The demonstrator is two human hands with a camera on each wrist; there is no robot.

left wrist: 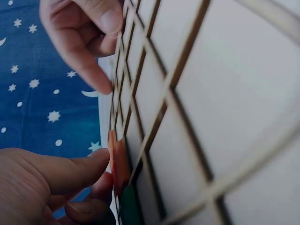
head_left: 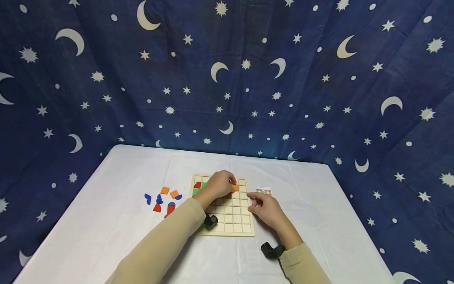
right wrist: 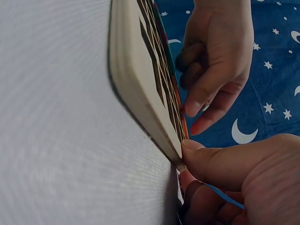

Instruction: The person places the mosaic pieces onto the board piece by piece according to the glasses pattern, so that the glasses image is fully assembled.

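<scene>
While the right hand (head_left: 268, 209) pinches the right-hand edge of a wooden grid board (head_left: 228, 218), its thumb against the rim, the left hand (head_left: 220, 183) reaches over the board's far part. The left thumb and fingertips come down at an orange tile (head_left: 235, 188), which is near the board's far right corner; whether they pinch it or only touch it, I cannot tell. The two hands are apart, with part of the board's right side between them.

Near the board's far left corner, a red quarter-circle piece (head_left: 197, 185) and a green piece (head_left: 196, 191) sit in the grid, partly beside the left forearm. Many squares on the near side of the board are bare.

Beige sleeves (head_left: 159, 240) cover both forearms, and each wrist wears a black device (head_left: 272, 250). Just to the right of the board lies a small printed card (head_left: 263, 191), partly hidden by the right hand. Left of the board, loose orange squares (head_left: 164, 190), blue pieces (head_left: 148, 198) and red pieces (head_left: 157, 207) are scattered on the white-covered desk (head_left: 106, 221). Beyond the board hangs a dark blue moon-and-star cloth (head_left: 244, 86).
</scene>
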